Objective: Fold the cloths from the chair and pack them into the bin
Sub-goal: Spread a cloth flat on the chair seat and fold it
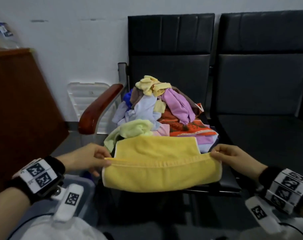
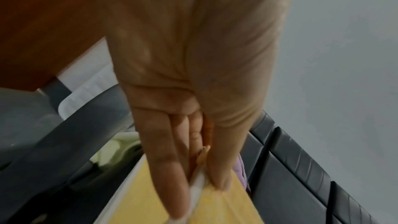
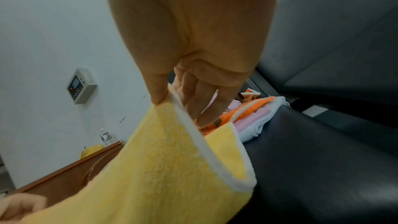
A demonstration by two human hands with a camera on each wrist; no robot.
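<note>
A yellow cloth (image 1: 157, 163) with white edging hangs folded in half between my hands, above the front edge of the black chair seat (image 1: 228, 181). My left hand (image 1: 102, 161) pinches its left end between thumb and fingers; the same yellow cloth (image 2: 224, 207) fills the bottom of the left wrist view under that left hand (image 2: 204, 183). My right hand (image 1: 216, 154) pinches the right end, and the right wrist view shows this right hand (image 3: 170, 100) gripping the yellow cloth (image 3: 155, 168) at its corner. Behind lies a pile of cloths (image 1: 157, 111) in several colours.
A clear plastic bin (image 1: 81, 184) sits low at the left, under my left wrist. Its white lid (image 1: 85, 99) leans on the wall behind the chair's wooden armrest (image 1: 99, 108). A brown cabinet (image 1: 21, 110) stands at the left. A second black chair (image 1: 261, 84) adjoins on the right.
</note>
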